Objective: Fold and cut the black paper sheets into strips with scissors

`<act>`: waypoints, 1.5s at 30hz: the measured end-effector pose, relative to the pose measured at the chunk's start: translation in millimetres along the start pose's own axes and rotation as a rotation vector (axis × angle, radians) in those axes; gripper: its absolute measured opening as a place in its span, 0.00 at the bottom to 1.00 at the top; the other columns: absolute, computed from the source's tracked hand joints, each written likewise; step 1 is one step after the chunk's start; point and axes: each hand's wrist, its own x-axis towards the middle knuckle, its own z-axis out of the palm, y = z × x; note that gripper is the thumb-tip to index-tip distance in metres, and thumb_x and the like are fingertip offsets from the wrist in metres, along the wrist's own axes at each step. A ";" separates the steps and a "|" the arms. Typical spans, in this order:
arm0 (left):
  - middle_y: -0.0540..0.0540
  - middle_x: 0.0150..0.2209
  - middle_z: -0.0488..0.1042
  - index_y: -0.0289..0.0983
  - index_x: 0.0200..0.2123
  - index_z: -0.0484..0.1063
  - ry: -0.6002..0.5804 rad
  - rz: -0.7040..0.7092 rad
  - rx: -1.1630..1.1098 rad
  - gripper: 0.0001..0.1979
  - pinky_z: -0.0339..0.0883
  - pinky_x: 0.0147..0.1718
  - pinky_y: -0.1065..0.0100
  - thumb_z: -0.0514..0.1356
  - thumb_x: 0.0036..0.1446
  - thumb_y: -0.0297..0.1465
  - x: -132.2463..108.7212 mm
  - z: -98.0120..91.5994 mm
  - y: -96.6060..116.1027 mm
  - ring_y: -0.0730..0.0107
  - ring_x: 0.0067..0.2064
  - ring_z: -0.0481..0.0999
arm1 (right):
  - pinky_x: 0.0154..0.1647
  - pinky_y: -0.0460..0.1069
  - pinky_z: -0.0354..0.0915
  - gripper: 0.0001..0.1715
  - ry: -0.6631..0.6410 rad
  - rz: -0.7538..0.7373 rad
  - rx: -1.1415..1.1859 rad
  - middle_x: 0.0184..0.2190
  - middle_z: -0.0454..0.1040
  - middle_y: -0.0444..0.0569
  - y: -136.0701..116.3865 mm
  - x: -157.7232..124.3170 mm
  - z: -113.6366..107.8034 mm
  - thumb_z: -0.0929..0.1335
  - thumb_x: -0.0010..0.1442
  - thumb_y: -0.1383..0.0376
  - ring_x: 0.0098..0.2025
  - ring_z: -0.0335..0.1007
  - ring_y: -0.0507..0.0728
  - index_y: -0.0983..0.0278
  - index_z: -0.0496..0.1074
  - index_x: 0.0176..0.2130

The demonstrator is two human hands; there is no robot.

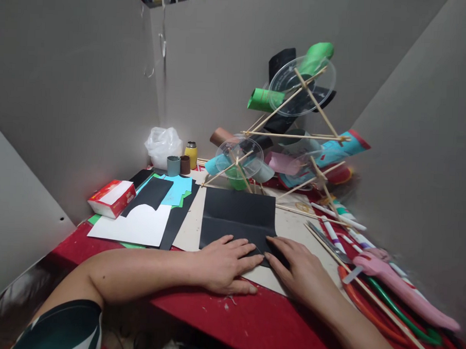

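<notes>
Head view. Black paper sheet (237,213) lies flat on a pale board (190,229), mid red worktop (250,319), toward the near edge. Left hand (223,264) and right hand (296,270) press on the sheet's near edge, palms down, fingertips almost meeting. Each grip is wide and closed on nothing. Stick-and-cup frame (293,120) stands at the far edge. Tissue box (112,197) sits by the left edge.

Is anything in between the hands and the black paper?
Nothing visible is. The left hand and the right hand both lie flat right on the near edge of the black paper, touching it.
</notes>
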 end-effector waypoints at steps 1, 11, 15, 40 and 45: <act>0.32 0.66 0.51 0.33 0.66 0.49 0.002 0.000 -0.001 0.35 0.46 0.61 0.47 0.45 0.63 0.49 0.3 0.7 0.4 0.49 0.66 0.50 | 0.47 0.62 0.68 0.23 0.001 -0.001 -0.001 0.47 0.75 0.59 0.5 -0.1 0.5 0.61 0.61 0.58 0.49 0.70 0.67 0.66 0.73 0.49; 0.41 0.62 0.63 0.38 0.62 0.57 0.380 -0.331 0.019 0.28 0.55 0.59 0.61 0.48 0.63 0.44 -26.9 -60.8 -53.2 0.62 0.63 0.60 | 0.46 0.62 0.68 0.24 -0.011 -0.007 -0.004 0.47 0.74 0.60 1.1 0.0 0.3 0.61 0.61 0.56 0.49 0.70 0.68 0.66 0.73 0.49; 0.31 0.63 0.58 0.32 0.64 0.53 0.385 -0.848 0.339 0.37 0.48 0.60 0.49 0.52 0.58 0.50 -70.6 -83.9 -112.9 0.45 0.65 0.53 | 0.45 0.62 0.68 0.25 -0.022 -0.012 -0.001 0.47 0.74 0.61 0.1 1.2 -1.0 0.60 0.61 0.57 0.48 0.70 0.68 0.68 0.73 0.49; 0.42 0.51 0.75 0.38 0.54 0.68 0.563 -0.331 0.473 0.18 0.68 0.50 0.62 0.47 0.64 0.28 -76.6 -79.7 -73.5 0.64 0.51 0.74 | 0.52 0.60 0.64 0.23 -0.043 0.067 0.062 0.50 0.72 0.60 -11.6 5.0 -18.7 0.63 0.61 0.60 0.51 0.68 0.66 0.68 0.71 0.52; 0.40 0.53 0.73 0.35 0.57 0.65 0.479 0.053 0.561 0.21 0.68 0.52 0.60 0.49 0.61 0.23 -48.0 -54.1 -37.8 0.61 0.55 0.71 | 0.55 0.58 0.63 0.22 0.015 0.121 0.165 0.50 0.73 0.59 -9.2 8.7 -26.3 0.59 0.63 0.65 0.52 0.68 0.63 0.68 0.70 0.53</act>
